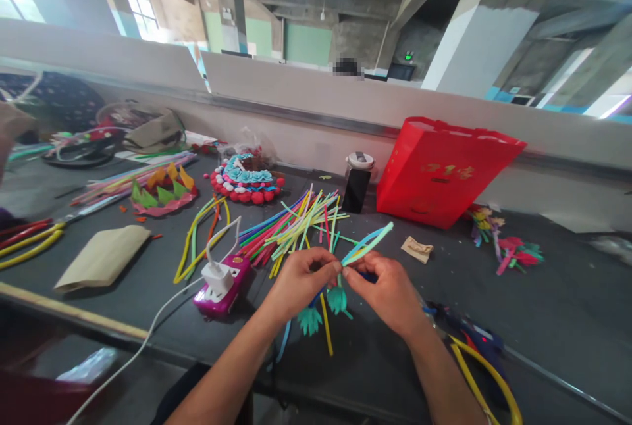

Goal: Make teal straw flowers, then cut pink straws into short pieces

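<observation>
Two forearms (241,352) extend over the table (563,310). One left hand (307,275) and one right hand (388,283) pinch pale green and blue strips (371,241), fingertips closed, above the table's front half. Two teal flowers (309,321) show just below; their attachment to the strips cannot be determined. Outward: left, one purple socket (239,275) bearing one charger (217,279); right, one glue gun (476,336); behind, uncounted loose strips (296,222), one bottle (360,160), one phone (355,191), one red bag (442,172).
</observation>
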Demonstrator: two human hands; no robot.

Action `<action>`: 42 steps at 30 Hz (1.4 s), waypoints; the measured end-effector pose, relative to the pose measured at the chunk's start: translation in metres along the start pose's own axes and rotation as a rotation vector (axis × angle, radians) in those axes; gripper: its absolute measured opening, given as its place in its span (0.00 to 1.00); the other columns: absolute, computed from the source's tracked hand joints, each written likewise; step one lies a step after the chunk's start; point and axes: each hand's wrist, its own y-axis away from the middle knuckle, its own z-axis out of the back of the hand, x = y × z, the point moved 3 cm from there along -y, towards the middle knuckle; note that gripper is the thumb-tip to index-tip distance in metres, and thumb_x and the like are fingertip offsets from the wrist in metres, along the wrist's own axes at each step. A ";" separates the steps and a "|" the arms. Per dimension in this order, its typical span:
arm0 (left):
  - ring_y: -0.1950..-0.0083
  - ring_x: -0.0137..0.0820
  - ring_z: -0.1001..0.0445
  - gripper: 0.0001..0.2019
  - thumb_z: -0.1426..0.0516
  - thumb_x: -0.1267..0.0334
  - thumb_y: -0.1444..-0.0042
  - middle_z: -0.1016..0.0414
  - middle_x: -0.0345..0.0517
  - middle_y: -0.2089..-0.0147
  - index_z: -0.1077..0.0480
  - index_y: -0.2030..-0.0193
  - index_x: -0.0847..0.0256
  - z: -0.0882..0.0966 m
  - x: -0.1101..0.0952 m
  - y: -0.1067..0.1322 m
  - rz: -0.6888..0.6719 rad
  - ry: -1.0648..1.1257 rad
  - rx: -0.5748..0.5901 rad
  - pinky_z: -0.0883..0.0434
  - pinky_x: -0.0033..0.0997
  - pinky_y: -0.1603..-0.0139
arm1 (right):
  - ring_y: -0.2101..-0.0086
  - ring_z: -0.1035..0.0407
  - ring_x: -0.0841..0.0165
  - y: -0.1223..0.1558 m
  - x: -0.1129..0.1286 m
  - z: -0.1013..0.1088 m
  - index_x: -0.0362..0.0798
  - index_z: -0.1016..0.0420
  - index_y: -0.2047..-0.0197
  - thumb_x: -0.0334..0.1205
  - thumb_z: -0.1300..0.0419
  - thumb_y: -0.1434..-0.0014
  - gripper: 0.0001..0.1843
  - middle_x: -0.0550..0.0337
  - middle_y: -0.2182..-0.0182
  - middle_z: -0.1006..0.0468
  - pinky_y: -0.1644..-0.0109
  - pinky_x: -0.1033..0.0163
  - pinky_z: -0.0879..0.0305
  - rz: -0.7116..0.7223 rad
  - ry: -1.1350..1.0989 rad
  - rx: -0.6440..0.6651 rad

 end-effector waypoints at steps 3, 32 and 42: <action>0.75 0.26 0.35 0.12 0.41 0.57 0.46 0.31 0.39 0.77 0.27 0.71 0.65 0.001 0.005 -0.001 0.051 0.071 -0.017 0.39 0.26 0.72 | 0.73 0.29 0.70 0.001 0.001 -0.004 0.46 0.25 0.67 0.36 0.39 0.46 0.03 0.62 0.73 0.21 0.70 0.69 0.36 0.000 0.012 0.053; 0.81 0.21 0.43 0.11 0.35 0.58 0.57 0.36 0.37 0.83 0.27 0.75 0.64 0.004 0.013 0.002 0.296 0.484 0.096 0.47 0.24 0.78 | 0.67 0.30 0.65 0.005 0.006 0.001 0.48 0.27 0.63 0.32 0.42 0.35 0.05 0.58 0.70 0.22 0.61 0.61 0.36 0.574 0.413 -0.091; 0.79 0.22 0.40 0.14 0.35 0.54 0.53 0.34 0.37 0.80 0.27 0.73 0.64 -0.001 0.015 -0.003 0.126 0.462 -0.073 0.42 0.24 0.76 | 0.66 0.27 0.66 0.008 0.010 0.008 0.50 0.24 0.65 0.39 0.40 0.38 0.05 0.60 0.69 0.21 0.60 0.62 0.34 0.271 0.162 -0.119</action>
